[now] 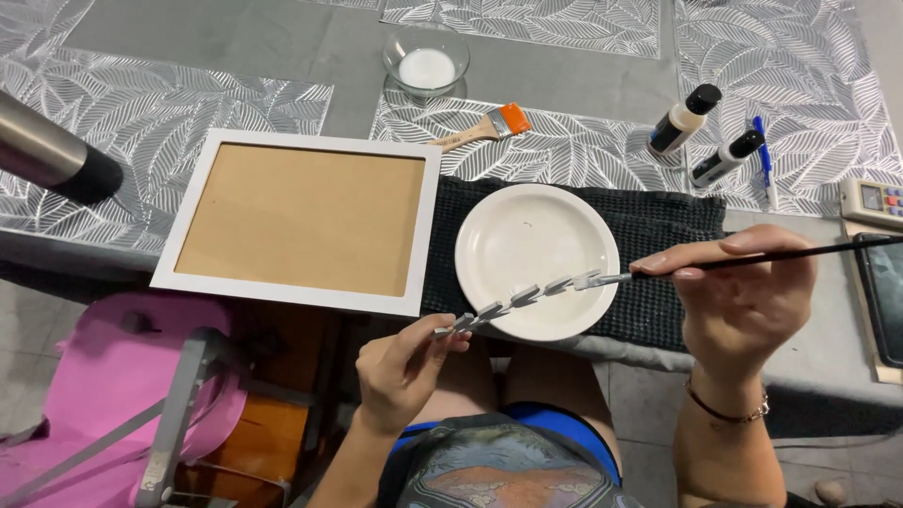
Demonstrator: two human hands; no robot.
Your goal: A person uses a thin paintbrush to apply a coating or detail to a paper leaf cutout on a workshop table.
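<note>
Low in the middle of the head view, over the lap: left hand (404,367), closed in a thumb-and-fingertip pinch on the lower-left end of a notched grey strip (522,297). Slants up to the right across the near rim of the white plate (527,226), apart from it as far as can be told. At right of centre: right hand (743,292), fingers closed pen-fashion round a thin black brush (781,256), with its metal-collared tip touching the upper-right end of the strip. Best to hold the strip by that one far end only, so that the fingers stay off the grey faces. Best also to work over the plate and the dark woven mat (668,226) beneath it, so that any drip lands there and not on the lap. Probably wise to draw the tip lightly along each raised notch, turning the strip with the pinch and not the wrist of the brush hand. Cannot tell whether the grey is wet. Left of the plate lies a white frame (428,235) with a brown back. Towards the top edge, well apart from both hands: a glass bowl (390,58) of white stuff, a flat orange-bristled brush (484,128) and two small black-capped bottles (685,119).
</note>
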